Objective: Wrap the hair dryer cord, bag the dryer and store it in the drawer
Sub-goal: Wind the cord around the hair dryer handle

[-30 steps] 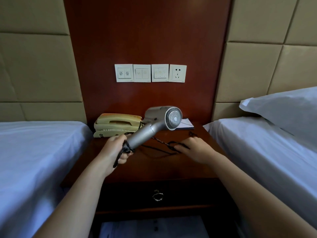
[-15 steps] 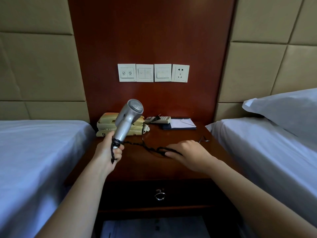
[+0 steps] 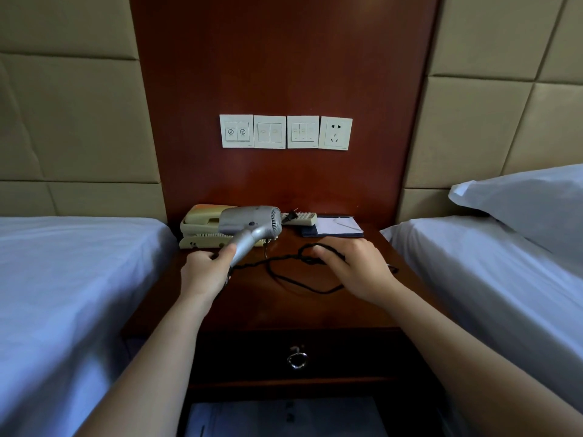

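The left hand (image 3: 205, 272) has its grip clenched round the handle of the hair dryer (image 3: 252, 223). The dryer is raised above the table (image 3: 315, 313), its long axis tilted from the hand toward 1 o'clock and its barrel in front of the telephone (image 3: 202, 228). From the handle's base the cord (image 3: 307, 259) runs toward 3 o'clock to the right hand (image 3: 356, 272), whose grip is curled on a loop of it. Slack lies on the table toward 5 o'clock. Winding, I judge, turns on this: the cord lies crosswise to the handle, and the right hand is nearer its free length. The drawer (image 3: 347, 354), at 6 o'clock, is closed.
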Available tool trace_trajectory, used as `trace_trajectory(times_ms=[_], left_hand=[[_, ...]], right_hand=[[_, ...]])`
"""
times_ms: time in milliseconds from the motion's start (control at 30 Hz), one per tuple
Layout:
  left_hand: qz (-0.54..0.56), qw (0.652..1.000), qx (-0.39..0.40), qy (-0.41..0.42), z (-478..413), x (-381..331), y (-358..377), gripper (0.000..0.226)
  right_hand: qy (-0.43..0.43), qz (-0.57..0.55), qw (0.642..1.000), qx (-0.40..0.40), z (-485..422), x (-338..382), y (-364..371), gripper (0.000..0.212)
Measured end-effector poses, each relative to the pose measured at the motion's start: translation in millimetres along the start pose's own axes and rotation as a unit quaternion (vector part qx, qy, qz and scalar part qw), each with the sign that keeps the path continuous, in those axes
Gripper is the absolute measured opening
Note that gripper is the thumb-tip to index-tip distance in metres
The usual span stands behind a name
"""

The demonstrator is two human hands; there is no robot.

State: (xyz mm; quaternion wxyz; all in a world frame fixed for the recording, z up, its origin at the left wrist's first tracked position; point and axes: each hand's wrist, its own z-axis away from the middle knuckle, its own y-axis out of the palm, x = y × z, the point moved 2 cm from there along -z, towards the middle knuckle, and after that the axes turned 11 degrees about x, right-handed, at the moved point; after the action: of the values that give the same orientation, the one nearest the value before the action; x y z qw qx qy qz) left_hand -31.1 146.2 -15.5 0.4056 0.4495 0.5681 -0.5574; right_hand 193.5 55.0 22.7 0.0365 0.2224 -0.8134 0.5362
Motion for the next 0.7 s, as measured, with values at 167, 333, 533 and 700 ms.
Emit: trace_trajectory(times_ms=[167,333,533,700], left_hand=[[-0.122,0.991,0.001,0.055,7,-10,2,0.043],[-0.199,0.976,0.017,0.091,8,-11,4,0.037],[-0.273,0.956,0.038,0.099,3,-5,0,0.034],[-0.307,0.944,0.082,0.087,3,1,-5,0.035]], right_hand=[[0.053,-0.036,0.997,-0.03,-4,-13,-3,0.035],[0.085,-0.031,0.995,-0.045,-6,-24,-6,0.037],[0.116,-0.079,0.982,-0.126,-5,-41,-22,0.045],[0.156,-0.081,0.972,-0.156,-4,-46,-20,0.047]])
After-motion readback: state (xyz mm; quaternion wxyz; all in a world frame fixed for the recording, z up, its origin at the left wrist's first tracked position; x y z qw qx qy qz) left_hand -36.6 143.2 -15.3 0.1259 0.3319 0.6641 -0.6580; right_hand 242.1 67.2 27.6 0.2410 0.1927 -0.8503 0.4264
